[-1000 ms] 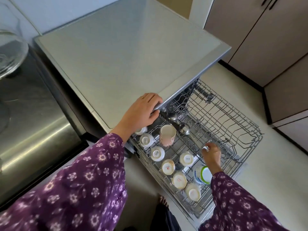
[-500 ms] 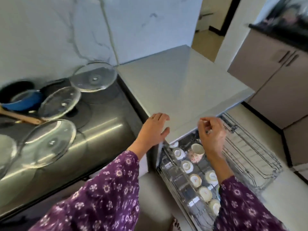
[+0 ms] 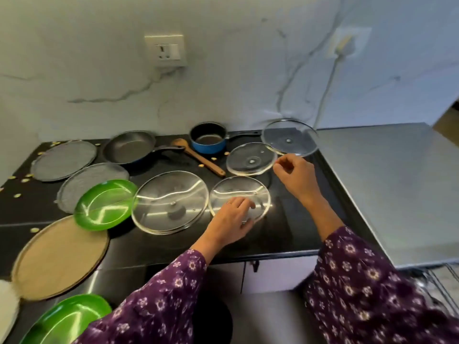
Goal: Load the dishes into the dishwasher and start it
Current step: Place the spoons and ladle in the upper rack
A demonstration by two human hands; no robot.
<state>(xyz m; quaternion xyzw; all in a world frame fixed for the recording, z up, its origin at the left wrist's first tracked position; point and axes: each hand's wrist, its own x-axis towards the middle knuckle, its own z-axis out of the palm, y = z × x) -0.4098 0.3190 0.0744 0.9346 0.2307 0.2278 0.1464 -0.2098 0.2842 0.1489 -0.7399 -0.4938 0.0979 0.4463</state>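
Left fingers: spread, nearly straight, lying flat on the near-right glass lid. The thumb is at its near rim. No clear grasp, more a flat rest.

Right fingers: loosely curled, thumb and forefinger close together, nothing visible between them. The tips are just beside the rim of the middle lid. It's too blurred to tell whether they touch.

Left hand: palm down, wrist low, forearm reaching in from bottom centre. Right hand: raised over the right part of the black counter, knuckles up, forearm angled in from bottom right. Both sleeves are purple floral.

Counts on the counter:
- glass lids: 4. Those two, plus the big one just left of the left hand and the far one by the wall, which overlaps the middle lid's rim.
- green plates: 2. One overlaps the big lid's left edge, and one is at the bottom left.
- grey mesh discs: 2
- tan round tray: 1
- frying pan: 1
- blue saucepan: 1
- wooden spoon: 1, between pan and saucepan

Dishwasher top: grey slab directly right of the counter. A corner of the wire rack pokes out below it at bottom right, blurred.
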